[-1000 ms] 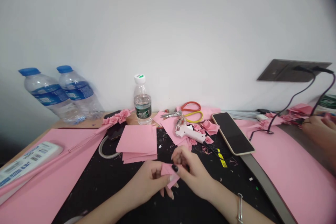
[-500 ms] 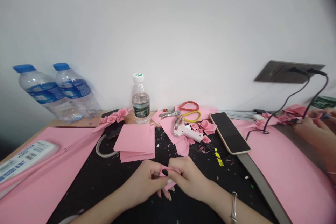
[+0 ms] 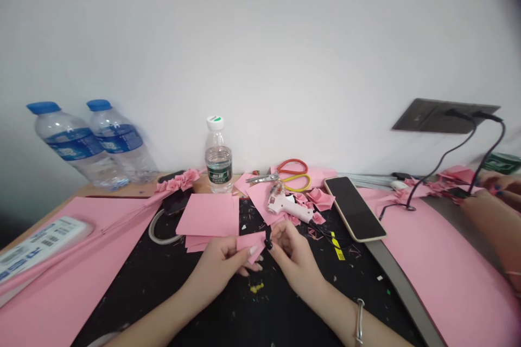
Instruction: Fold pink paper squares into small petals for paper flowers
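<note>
At nine o'clock a power strip (image 3: pixel 40 241) lies on a pink paper sheet (image 3: pixel 69 276), with two tilted water bottles (image 3: pixel 75 143) leaning toward the wall at ten o'clock and a small upright bottle (image 3: pixel 218 160) at eleven. A stack of pink paper squares (image 3: pixel 207 216) sits on a black mat (image 3: pixel 134 298), just above the person's left hand (image 3: pixel 215 268), whose thumb and fingers grip the left edge of a small pink paper piece (image 3: pixel 250 243), held at six o'clock above the mat. The right hand (image 3: pixel 295 260) clasps its right edge, fingers curled and pressed close. The step looks like folding this piece, and the next move seems to call for a steady pinch along the crease. A glue gun (image 3: pixel 285 207) lies at twelve o'clock before red-and-yellow scissors (image 3: pixel 293 173), a phone (image 3: pixel 354 209) lies at one, and another person's hand (image 3: pixel 494 181) rests at three, its grip unclear.
</note>
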Motion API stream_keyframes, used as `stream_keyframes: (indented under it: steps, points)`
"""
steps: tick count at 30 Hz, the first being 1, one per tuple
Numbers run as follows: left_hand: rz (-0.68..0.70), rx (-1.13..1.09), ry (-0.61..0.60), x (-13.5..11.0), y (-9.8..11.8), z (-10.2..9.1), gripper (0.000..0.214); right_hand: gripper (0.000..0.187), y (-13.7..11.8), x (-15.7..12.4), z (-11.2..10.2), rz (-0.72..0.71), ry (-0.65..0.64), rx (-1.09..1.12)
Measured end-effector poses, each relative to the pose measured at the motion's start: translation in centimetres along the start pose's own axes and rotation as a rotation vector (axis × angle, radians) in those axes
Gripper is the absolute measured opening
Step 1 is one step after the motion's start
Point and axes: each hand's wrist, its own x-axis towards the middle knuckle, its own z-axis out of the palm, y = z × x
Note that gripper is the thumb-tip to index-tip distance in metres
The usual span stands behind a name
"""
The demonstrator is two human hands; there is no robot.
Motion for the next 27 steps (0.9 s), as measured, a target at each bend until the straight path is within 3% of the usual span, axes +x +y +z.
stream_keyframes:
  steps: [2, 6, 12, 22, 27]
  points:
    - [0.012, 0.006, 0.045, 0.2, 0.0, -0.1, 0.026, 0.008, 0.1, -0.1, 0.0, -0.007, 0.018, 0.013]
    - [0.07, 0.04, 0.019, 0.4, 0.1, 0.0, 0.025, 0.015, 0.0, -0.3, 0.0, -0.02, 0.025, 0.022]
    - [0.085, 0.081, 0.009, 0.4, 0.6, 0.3, 0.025, 0.007, -0.3, -0.1, -0.3, -0.051, 0.036, -0.068]
    - [0.203, 0.434, -0.047, -0.4, 0.4, 0.5, 0.028, 0.01, -0.2, -0.1, -0.2, -0.053, -0.063, -0.189]
    - [0.24, 0.27, -0.092, -0.9, 0.6, -0.2, 0.037, 0.011, 0.2, 0.0, -0.1, -0.016, -0.071, -0.079]
